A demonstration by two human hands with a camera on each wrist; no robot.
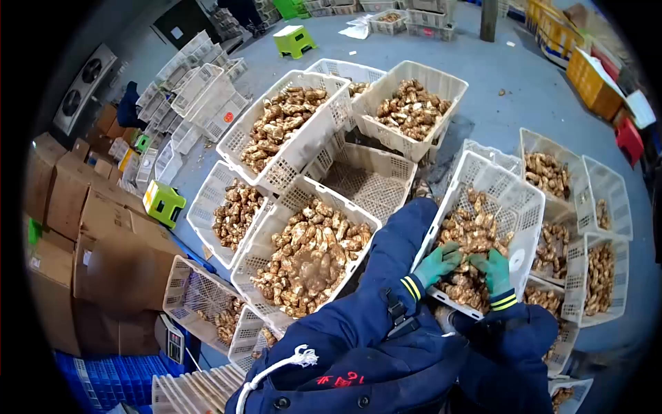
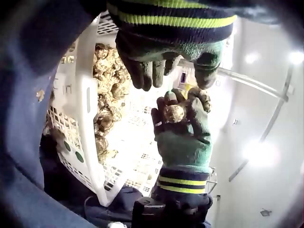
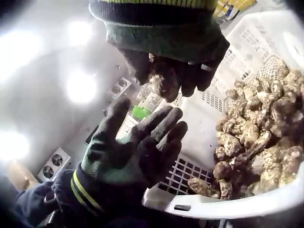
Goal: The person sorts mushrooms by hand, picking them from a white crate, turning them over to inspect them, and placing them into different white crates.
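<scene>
Left hand (image 1: 440, 263): fingers extended and parted, gripping nothing. Right hand (image 1: 491, 271): fingers curled around a root piece (image 3: 164, 80), a blunt, rounded lump with rough, mottled skin. The root piece sits at the right fingertips, near the left fingers and apart from them. A further lump shows at the right fingers in the left wrist view; whether it is separate, I cannot tell.

Both hands wear green gloves, soil-darkened at the fingers. Each sleeve ends in a dark knitted cuff (image 2: 183, 183) with two yellow bands.

Beneath the fingers: a white crate (image 1: 507, 186), rigid plastic, rectangular, with lattice-perforated walls and a smooth rim. It contains a root heap (image 3: 251, 135) of knobbly, tapered, brown-and-cream pieces.

Left of the left fingers, past the navy-clad leg (image 1: 365, 269): a second crate (image 1: 241, 276) of the same lattice pattern, holding a broad mound (image 1: 314, 259) of similar pieces.
</scene>
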